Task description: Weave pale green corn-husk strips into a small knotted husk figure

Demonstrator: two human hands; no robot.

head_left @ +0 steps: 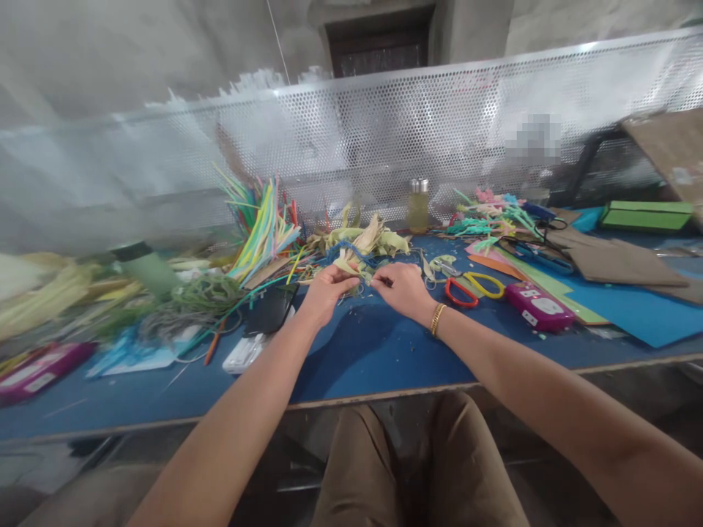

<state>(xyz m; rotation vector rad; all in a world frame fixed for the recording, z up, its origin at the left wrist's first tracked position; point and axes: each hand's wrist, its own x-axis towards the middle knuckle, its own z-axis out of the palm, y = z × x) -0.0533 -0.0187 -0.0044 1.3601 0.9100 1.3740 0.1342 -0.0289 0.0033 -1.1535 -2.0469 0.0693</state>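
Over the blue table, my left hand (331, 288) is closed in a pinch on a pale, leaf-like strip (346, 262) that looks like dried husk. Close by on the right, my right hand (403, 288) has its fingertips pressed together near the same pale material. What sits between those fingers is too small and blurred to make out. Just beyond both hands lies a heap of pale husk-like leaves (392, 240), with a tangle of blue fibre (351, 250) among them. A gold bracelet (437, 320) circles my right wrist.
Red-and-yellow-handled scissors (463, 288) and a purple box (540, 306) lie right of my right hand. Colourful pipe cleaners (263, 227) stand behind my left hand. A glass jar (418, 207) stands by the perforated metal panel (455, 124). Cardboard (615, 260) lies at right.
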